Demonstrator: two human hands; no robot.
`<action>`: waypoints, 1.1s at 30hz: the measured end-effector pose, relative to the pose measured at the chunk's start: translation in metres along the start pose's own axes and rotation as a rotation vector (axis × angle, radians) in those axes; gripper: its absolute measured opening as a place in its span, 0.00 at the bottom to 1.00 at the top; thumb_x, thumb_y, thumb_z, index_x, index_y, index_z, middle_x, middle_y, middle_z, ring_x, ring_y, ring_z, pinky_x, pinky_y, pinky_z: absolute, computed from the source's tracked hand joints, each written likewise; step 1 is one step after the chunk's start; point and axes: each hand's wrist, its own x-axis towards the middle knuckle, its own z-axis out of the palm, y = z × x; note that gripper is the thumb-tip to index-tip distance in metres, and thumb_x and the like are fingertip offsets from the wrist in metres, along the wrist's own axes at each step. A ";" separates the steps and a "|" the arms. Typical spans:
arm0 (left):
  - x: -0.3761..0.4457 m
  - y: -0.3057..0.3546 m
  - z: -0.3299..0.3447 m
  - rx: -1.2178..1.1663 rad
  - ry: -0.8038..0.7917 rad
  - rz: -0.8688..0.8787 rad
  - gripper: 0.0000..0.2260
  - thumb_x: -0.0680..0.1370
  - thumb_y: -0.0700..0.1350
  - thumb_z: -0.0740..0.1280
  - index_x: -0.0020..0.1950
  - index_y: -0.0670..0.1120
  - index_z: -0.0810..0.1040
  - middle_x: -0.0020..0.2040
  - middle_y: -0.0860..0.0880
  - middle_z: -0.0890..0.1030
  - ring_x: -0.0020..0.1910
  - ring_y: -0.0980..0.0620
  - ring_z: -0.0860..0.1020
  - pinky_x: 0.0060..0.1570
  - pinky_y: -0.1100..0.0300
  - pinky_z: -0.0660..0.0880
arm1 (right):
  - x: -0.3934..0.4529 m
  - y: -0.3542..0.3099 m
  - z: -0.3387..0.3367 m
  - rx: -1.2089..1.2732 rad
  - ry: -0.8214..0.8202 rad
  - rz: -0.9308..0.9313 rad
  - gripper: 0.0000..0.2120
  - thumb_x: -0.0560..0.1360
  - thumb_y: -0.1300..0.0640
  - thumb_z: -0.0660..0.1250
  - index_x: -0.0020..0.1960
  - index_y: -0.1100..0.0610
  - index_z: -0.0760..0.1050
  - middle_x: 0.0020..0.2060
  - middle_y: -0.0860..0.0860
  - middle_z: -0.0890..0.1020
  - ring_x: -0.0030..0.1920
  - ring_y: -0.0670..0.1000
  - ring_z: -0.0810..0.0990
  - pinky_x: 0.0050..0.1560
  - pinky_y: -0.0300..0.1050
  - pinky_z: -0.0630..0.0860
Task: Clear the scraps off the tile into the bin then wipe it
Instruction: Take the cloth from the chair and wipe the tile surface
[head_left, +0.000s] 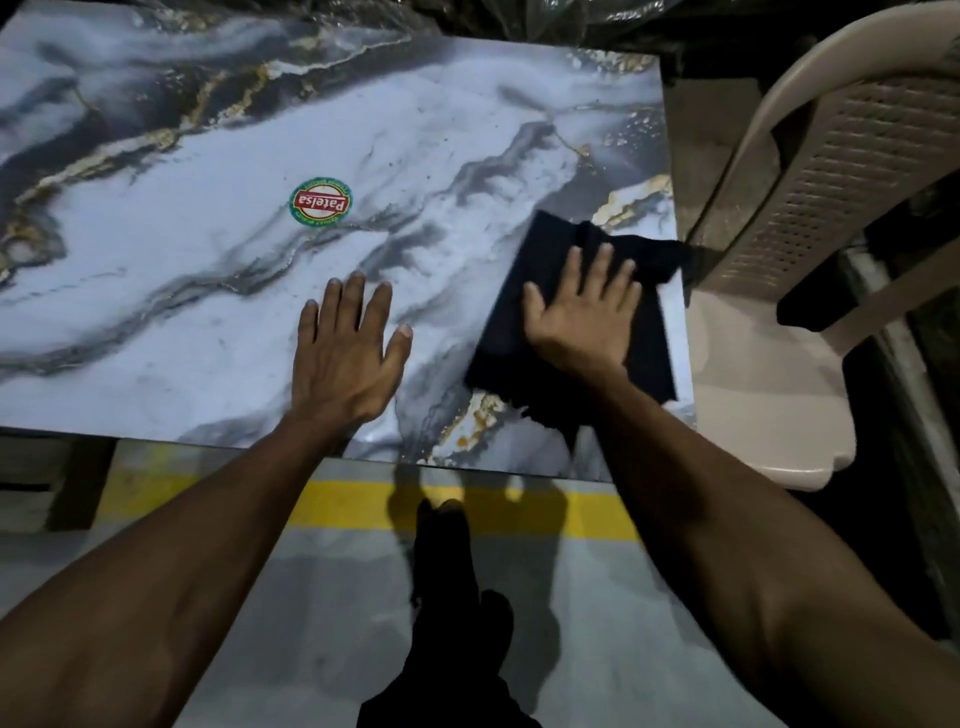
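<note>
A round green-rimmed sticker (320, 201) on the marble-patterned tile (182, 270) reads "Patelsa", upside down; its small rim lettering is illegible

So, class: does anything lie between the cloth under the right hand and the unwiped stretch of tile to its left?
Yes: the left hand rests flat on the tile just left of the black cloth pressed by the right hand. Further left sits a round sticker.

A beige plastic chair (810, 218) with a perforated back stands just beside the right edge, and on the grey floor (322, 613) below the near edge runs a yellow stripe (353, 504).
</note>
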 end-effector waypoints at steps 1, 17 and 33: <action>0.001 -0.001 0.000 -0.002 0.012 -0.001 0.28 0.80 0.60 0.46 0.78 0.50 0.57 0.79 0.45 0.55 0.78 0.43 0.50 0.75 0.43 0.49 | -0.011 -0.017 0.007 0.000 0.022 -0.072 0.37 0.79 0.35 0.47 0.80 0.56 0.49 0.78 0.62 0.47 0.77 0.67 0.44 0.76 0.63 0.41; 0.001 -0.001 -0.003 -0.021 -0.010 -0.025 0.29 0.80 0.60 0.42 0.79 0.49 0.53 0.80 0.45 0.50 0.79 0.45 0.46 0.76 0.45 0.46 | -0.013 0.047 -0.003 0.004 0.019 0.169 0.38 0.76 0.31 0.43 0.80 0.51 0.45 0.79 0.58 0.43 0.76 0.68 0.40 0.74 0.66 0.38; 0.000 0.004 -0.009 -0.051 -0.012 -0.057 0.30 0.79 0.59 0.38 0.79 0.50 0.54 0.80 0.46 0.51 0.79 0.44 0.47 0.76 0.44 0.46 | -0.126 0.026 0.029 -0.045 0.054 -0.041 0.34 0.76 0.32 0.48 0.78 0.47 0.57 0.78 0.58 0.56 0.75 0.70 0.53 0.73 0.68 0.50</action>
